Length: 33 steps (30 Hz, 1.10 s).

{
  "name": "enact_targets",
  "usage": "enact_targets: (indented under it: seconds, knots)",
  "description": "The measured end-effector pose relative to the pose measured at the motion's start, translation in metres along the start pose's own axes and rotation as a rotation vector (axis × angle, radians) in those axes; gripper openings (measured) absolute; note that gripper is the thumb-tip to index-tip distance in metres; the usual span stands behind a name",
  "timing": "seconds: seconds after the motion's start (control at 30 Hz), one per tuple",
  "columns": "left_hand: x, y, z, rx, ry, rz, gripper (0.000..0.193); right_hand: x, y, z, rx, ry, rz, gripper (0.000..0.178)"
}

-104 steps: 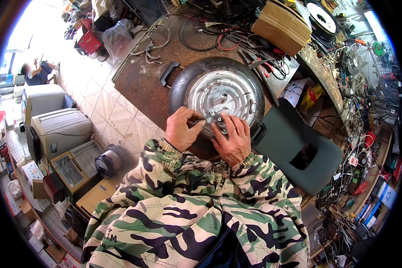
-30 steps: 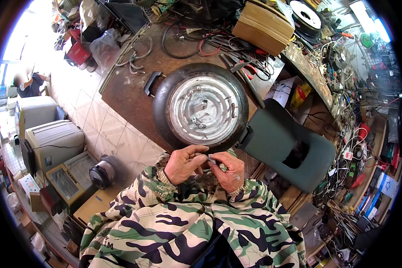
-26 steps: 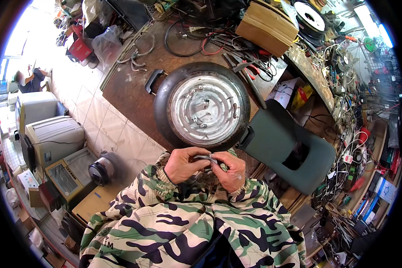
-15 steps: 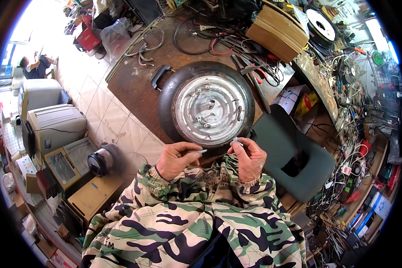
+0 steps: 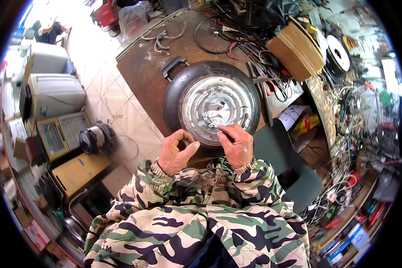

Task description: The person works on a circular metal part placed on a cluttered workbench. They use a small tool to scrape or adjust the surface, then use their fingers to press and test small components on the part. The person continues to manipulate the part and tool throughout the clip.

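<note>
A round black electric pan (image 5: 167, 100) lies bottom up on the workbench, its silvery underside (image 5: 196, 96) showing ring-shaped ridges and several small studs. One black side handle (image 5: 174, 66) sticks out at its upper left. My left hand (image 5: 176, 154) is at the pan's near left edge, thumb and forefinger curled together around a small pale bit, too small to name. Over the near part of the metal underside, my right hand (image 5: 237, 145) pinches something tiny between thumb and fingertips, close to a stud. The fingers mostly hide it.
Pliers (image 5: 264, 87) and cables (image 5: 210, 35) lie beyond the pan, near a cardboard box (image 5: 295, 49). A dark green chair (image 5: 281, 152) stands close on the right. At left are a tiled floor (image 5: 116, 102), ovens (image 5: 60, 96) and a cylindrical appliance (image 5: 91, 140). A person sits far left.
My right hand has moved left and forward over the pan's metal underside. My left hand has shifted slightly, its fingertips drawn back and curled. The whole view has swung a little.
</note>
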<state>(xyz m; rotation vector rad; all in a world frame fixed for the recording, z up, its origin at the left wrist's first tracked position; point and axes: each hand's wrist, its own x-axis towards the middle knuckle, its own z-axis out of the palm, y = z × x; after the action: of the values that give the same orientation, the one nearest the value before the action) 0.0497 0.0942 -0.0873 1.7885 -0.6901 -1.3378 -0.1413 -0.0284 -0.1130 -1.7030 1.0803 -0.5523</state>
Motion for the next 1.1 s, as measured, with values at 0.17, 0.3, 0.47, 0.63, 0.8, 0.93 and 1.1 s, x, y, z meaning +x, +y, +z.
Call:
enact_targets:
  seconds: [0.17,0.3,0.47,0.63,0.8,0.93,1.1]
  knots:
    - [0.010,-0.019,0.022,0.028,0.204,0.201,0.011,0.011,0.007,0.002,0.018,-0.083,0.015,0.018]
    - [0.018,-0.015,0.028,-0.106,0.214,0.119,0.012,0.019,0.006,-0.006,-0.053,-0.199,0.019,0.020]
    - [0.025,-0.015,0.039,0.230,0.462,0.240,0.024,0.022,0.012,0.002,-0.088,-0.168,-0.037,0.022]
    - [0.036,-0.013,0.045,0.400,0.504,0.295,0.039,0.027,0.011,-0.003,-0.119,-0.187,-0.068,0.022]
    - [0.036,-0.016,0.039,0.405,0.483,0.326,0.045,0.029,0.008,-0.008,-0.140,-0.257,-0.079,0.022]
    - [0.040,-0.012,0.045,0.460,0.506,0.277,0.049,0.031,0.006,-0.008,-0.291,-0.272,-0.161,0.022]
    - [0.041,-0.012,0.045,0.505,0.525,0.231,0.052,0.033,0.007,-0.006,-0.264,-0.254,-0.207,0.022]
